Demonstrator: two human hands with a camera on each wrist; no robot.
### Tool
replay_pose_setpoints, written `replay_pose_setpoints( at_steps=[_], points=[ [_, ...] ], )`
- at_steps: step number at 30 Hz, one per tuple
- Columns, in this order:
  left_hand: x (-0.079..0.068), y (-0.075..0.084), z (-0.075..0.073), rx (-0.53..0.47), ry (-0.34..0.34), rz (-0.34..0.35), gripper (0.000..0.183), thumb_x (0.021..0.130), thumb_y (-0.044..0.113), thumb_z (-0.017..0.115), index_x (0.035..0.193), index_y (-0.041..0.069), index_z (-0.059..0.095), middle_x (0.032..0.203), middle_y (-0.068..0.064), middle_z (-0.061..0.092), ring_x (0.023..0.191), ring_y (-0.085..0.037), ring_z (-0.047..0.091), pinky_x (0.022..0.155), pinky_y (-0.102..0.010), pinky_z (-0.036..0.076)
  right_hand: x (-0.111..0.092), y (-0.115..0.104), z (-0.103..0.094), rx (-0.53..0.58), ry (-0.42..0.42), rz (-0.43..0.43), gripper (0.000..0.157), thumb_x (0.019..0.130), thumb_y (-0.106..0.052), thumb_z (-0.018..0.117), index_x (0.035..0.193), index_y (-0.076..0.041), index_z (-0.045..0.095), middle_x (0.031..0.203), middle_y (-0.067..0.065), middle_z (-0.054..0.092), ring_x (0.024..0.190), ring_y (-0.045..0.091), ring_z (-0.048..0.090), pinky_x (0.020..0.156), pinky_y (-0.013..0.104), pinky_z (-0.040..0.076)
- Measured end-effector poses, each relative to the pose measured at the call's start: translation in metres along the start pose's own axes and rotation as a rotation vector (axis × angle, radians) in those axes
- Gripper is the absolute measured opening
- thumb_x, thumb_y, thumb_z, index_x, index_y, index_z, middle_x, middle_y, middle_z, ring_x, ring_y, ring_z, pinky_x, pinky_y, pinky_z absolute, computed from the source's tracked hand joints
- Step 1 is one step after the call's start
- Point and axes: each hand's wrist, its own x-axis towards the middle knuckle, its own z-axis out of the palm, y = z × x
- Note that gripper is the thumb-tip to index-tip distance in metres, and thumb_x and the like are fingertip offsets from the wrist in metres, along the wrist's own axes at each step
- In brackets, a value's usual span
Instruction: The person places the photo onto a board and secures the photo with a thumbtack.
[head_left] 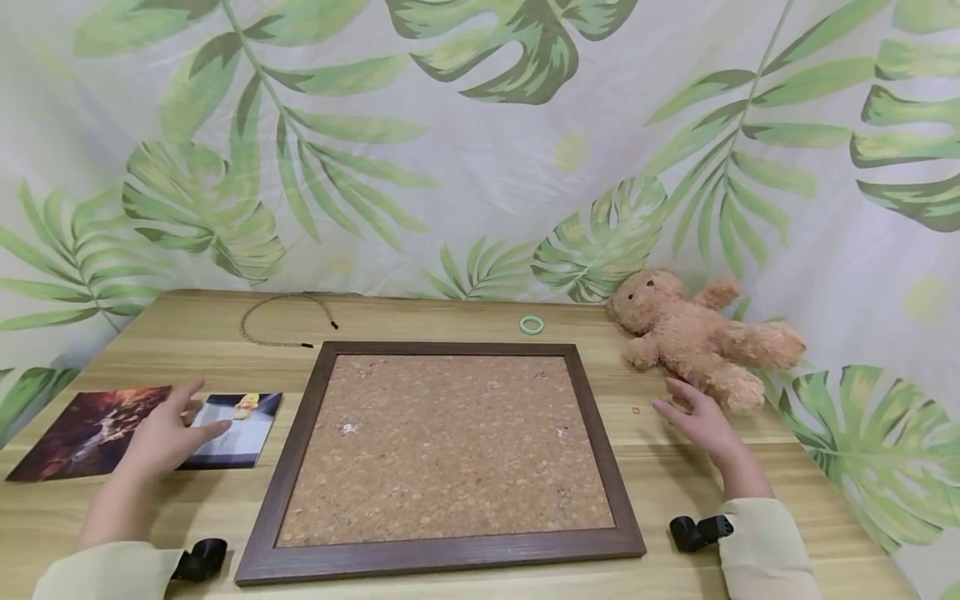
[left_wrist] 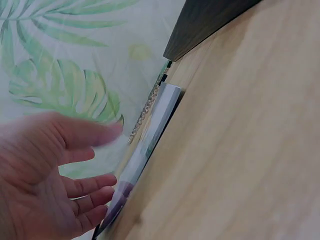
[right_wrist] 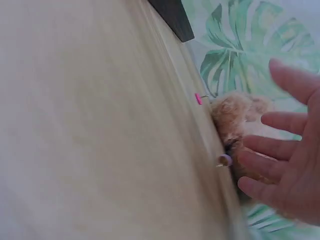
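My left hand (head_left: 161, 433) hovers over two printed pictures with its fingers spread and nothing held. One picture is dark red (head_left: 75, 433); the other is pale blue (head_left: 243, 433) with a small yellow figure. In the left wrist view, the fingers are close to the glossy pictures (left_wrist: 152, 132); whether they touch cannot be made out. My right hand (head_left: 701, 421), relaxed and holding nothing, is in front of a brown teddy bear (head_left: 686, 333). Near it, the right wrist view shows a pink push pin (right_wrist: 198, 99) and a purplish push pin (right_wrist: 226, 160). Between the hands lies a dark-framed cork board (head_left: 450, 450).
Behind the board lie a curved chain (head_left: 279, 344) with black ends and a mint-green ring (head_left: 532, 332). A tiny orange item (head_left: 636, 410) sits right of the frame. A leaf-patterned cloth (head_left: 480, 183) hangs along the table's far edge.
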Motion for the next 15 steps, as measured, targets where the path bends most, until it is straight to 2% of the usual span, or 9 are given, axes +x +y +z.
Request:
replay_pose_setpoints(
  at_steps=[4, 7, 9, 12, 15],
  points=[
    [-0.001, -0.005, 0.003, 0.044, 0.022, 0.047, 0.075, 0.074, 0.014, 0.064, 0.127, -0.016, 0.020, 0.107, -0.043, 0.037, 0.093, -0.054, 0.039, 0.072, -0.058, 0.032, 0.002, 0.014, 0.004, -0.016, 0.091, -0.003, 0.056, 0.086, -0.026, 0.053, 0.125, 0.011, 0.036, 0.115, 0.029, 0.044, 0.102, 0.035, 0.044, 0.079, 0.035, 0.041],
    [-0.001, -0.008, 0.004, 0.076, 0.028, 0.060, 0.071, 0.071, 0.010, 0.066, 0.123, -0.018, 0.026, 0.104, -0.042, 0.039, 0.091, -0.053, 0.040, 0.073, -0.058, 0.030, 0.004, 0.022, 0.008, -0.036, 0.151, -0.021, 0.044, 0.085, -0.017, 0.056, 0.116, 0.013, 0.046, 0.104, 0.026, 0.052, 0.090, 0.027, 0.050, 0.068, 0.024, 0.042],
    [-0.001, -0.008, 0.004, 0.091, 0.026, 0.060, 0.069, 0.070, 0.010, 0.066, 0.122, -0.018, 0.029, 0.103, -0.042, 0.040, 0.091, -0.053, 0.040, 0.073, -0.058, 0.029, 0.005, 0.026, 0.009, -0.051, 0.185, -0.035, 0.037, 0.083, -0.011, 0.058, 0.111, 0.013, 0.050, 0.096, 0.023, 0.055, 0.082, 0.022, 0.051, 0.063, 0.021, 0.041],
    [-0.001, -0.007, 0.003, 0.079, -0.012, 0.017, 0.073, 0.072, 0.013, 0.065, 0.124, -0.018, 0.024, 0.105, -0.043, 0.038, 0.093, -0.054, 0.036, 0.073, -0.059, 0.030, 0.006, 0.031, 0.010, -0.091, 0.217, -0.057, 0.028, 0.080, -0.004, 0.059, 0.102, 0.013, 0.056, 0.087, 0.020, 0.058, 0.071, 0.015, 0.049, 0.058, 0.021, 0.040],
    [0.000, -0.005, 0.002, 0.064, -0.057, -0.043, 0.080, 0.073, 0.019, 0.065, 0.126, -0.017, 0.018, 0.107, -0.044, 0.035, 0.096, -0.055, 0.031, 0.074, -0.059, 0.029, 0.005, 0.032, 0.009, -0.123, 0.224, -0.061, 0.020, 0.078, -0.001, 0.060, 0.094, 0.012, 0.058, 0.079, 0.014, 0.058, 0.066, 0.014, 0.047, 0.056, 0.022, 0.038]
  ],
)
